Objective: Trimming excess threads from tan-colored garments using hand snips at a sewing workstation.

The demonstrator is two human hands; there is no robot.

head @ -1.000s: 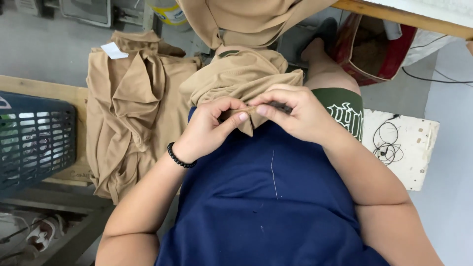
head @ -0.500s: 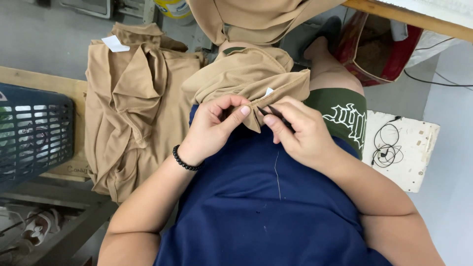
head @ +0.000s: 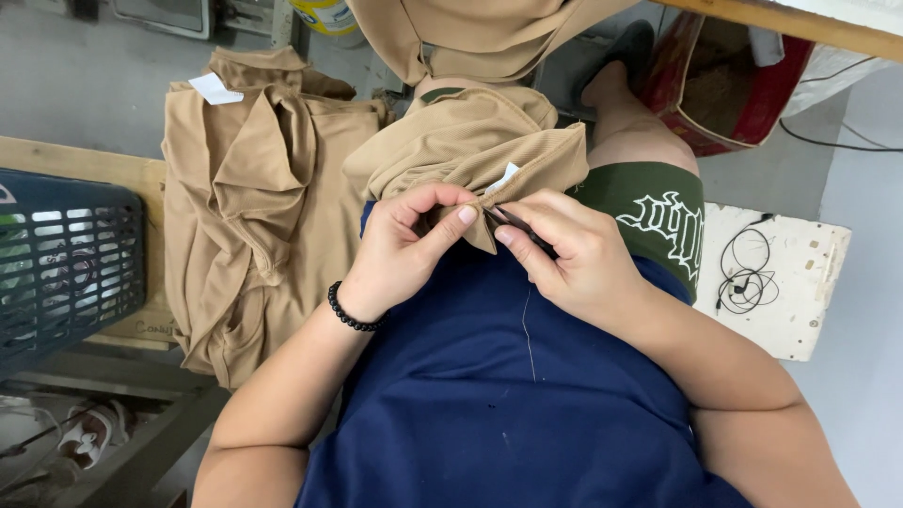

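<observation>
A tan garment (head: 470,141) lies bunched on my lap, with a small white label (head: 501,179) at its folded edge. My left hand (head: 404,249), a black bead bracelet on its wrist, pinches that edge between thumb and fingers. My right hand (head: 574,259) grips a small dark thread snipper (head: 515,222) whose tip touches the fabric beside the label. A loose pale thread (head: 527,325) hangs down over my navy shirt.
A pile of tan garments (head: 254,207) lies on a wooden bench at left, next to a dark blue plastic basket (head: 66,263). A white board with black earphones (head: 762,282) sits at right. A red bag (head: 724,94) stands behind it under a table edge.
Both hands and the garment edge have stayed together on my lap; my right hand has closed in on the fabric edge next to the left thumb, and the white label has come into sight.
</observation>
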